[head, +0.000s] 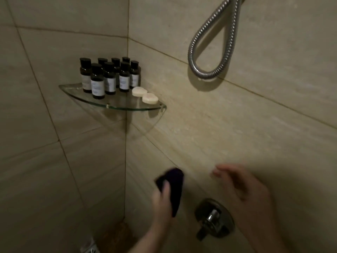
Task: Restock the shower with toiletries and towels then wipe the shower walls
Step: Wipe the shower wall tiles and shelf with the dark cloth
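Large beige tiles cover the two shower walls (237, 125), which meet in a corner running down the middle left of the view; the light is dim. A glass corner shelf (76, 92) is fixed across that corner. On it stands a tight cluster of small dark bottles (109, 79) with black caps and pale labels, all upright, crowding the back and left of the shelf. Just to their right lie two round white soap bars (139, 91), one in front of the other and touching or nearly so, near the shelf's right end.

High on the right wall a ribbed metal shower hose (200, 70) hangs in a loop, well apart from the shelf. Lower down, a round chrome mixer valve (213, 218) with its lever juts out of the same wall, between the two forearms. A floor drain (91, 250) shows at the bottom edge.

The left hand (162, 196), blurred, grips a dark purple cloth (173, 181) with its fingers curled round it, against the right wall just beside the corner, below the shelf and above left of the valve. The right hand (242, 183) holds nothing, its fingers loosely bent and slightly apart, close to the wall above the valve; whether the fingertips touch the tile cannot be told.
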### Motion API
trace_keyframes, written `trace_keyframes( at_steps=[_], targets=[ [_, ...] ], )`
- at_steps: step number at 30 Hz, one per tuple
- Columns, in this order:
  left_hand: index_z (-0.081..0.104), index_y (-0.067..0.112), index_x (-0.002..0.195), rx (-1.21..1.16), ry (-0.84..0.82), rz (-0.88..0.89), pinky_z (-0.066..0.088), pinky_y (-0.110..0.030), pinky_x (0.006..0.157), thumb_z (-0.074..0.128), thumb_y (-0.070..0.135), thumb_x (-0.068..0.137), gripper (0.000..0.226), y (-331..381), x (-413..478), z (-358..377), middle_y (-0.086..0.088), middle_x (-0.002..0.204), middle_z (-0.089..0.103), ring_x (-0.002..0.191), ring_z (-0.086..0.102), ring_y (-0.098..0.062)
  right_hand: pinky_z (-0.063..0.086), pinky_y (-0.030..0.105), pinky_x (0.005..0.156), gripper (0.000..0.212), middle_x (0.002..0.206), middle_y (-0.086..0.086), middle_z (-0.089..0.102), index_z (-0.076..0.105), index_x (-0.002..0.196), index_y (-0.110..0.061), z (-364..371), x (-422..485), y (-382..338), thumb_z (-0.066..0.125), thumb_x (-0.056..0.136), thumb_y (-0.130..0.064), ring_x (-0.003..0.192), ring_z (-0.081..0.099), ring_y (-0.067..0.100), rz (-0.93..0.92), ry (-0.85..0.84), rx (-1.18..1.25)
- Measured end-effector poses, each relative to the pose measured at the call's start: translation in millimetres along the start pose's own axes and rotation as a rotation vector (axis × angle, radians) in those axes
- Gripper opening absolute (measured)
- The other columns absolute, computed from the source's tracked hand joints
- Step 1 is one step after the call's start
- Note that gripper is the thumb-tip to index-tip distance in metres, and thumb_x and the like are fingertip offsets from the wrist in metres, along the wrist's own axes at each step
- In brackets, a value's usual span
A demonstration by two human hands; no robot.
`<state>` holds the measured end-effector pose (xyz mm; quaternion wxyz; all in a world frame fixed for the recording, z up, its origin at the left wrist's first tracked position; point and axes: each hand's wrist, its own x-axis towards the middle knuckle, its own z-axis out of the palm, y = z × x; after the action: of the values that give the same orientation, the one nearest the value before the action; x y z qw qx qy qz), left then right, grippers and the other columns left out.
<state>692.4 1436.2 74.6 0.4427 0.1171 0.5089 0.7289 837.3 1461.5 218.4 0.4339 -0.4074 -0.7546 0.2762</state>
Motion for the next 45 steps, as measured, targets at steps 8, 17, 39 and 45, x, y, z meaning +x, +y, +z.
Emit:
trace_keyframes(
  at_steps=[8,17,39,45],
  targets=[
    [0.038,0.022,0.152,-0.419,0.381,-0.038,0.044,-0.042,0.103,0.043,0.046,0.104,0.054,101.0,99.7,-8.1,0.0,0.144,0.05,0.123,0.053,-0.024,0.042,0.044,0.11,0.026,0.123,0.009,0.071,0.074,0.113,-0.01,-24.3,51.9,-50.1,0.059,0.094,-0.021,0.126,0.059,0.03,-0.875,0.039,-0.983],
    [0.035,0.033,0.153,0.009,0.349,0.261,0.034,-0.046,0.118,0.04,0.077,0.083,0.082,71.0,136.4,53.2,0.01,0.149,0.048,0.137,0.046,-0.015,0.008,0.061,0.123,0.071,0.164,0.028,0.01,0.017,0.157,0.002,-33.8,98.2,-52.9,0.031,0.104,-0.042,0.153,0.006,0.042,-0.845,0.032,-1.657],
    [0.044,0.022,0.141,-0.555,0.508,-0.204,0.04,-0.061,0.098,0.042,0.062,0.092,0.063,59.9,107.3,-12.7,-0.013,0.135,0.055,0.112,0.055,-0.035,-0.005,0.064,0.12,0.077,0.163,0.032,-0.005,0.0,0.157,0.003,-30.4,101.9,-54.3,0.024,0.104,-0.047,0.152,-0.005,0.045,-0.942,-0.002,-1.629],
    [0.033,0.019,0.156,-0.258,0.467,0.109,0.035,-0.04,0.118,0.042,0.052,0.102,0.064,83.5,163.5,7.5,0.0,0.153,0.043,0.135,0.047,-0.021,-0.003,0.066,0.119,0.076,0.163,0.033,-0.004,0.0,0.157,0.004,-30.7,102.6,-50.9,0.023,0.104,-0.045,0.152,-0.004,0.047,-0.961,0.007,-1.627]
  ],
)
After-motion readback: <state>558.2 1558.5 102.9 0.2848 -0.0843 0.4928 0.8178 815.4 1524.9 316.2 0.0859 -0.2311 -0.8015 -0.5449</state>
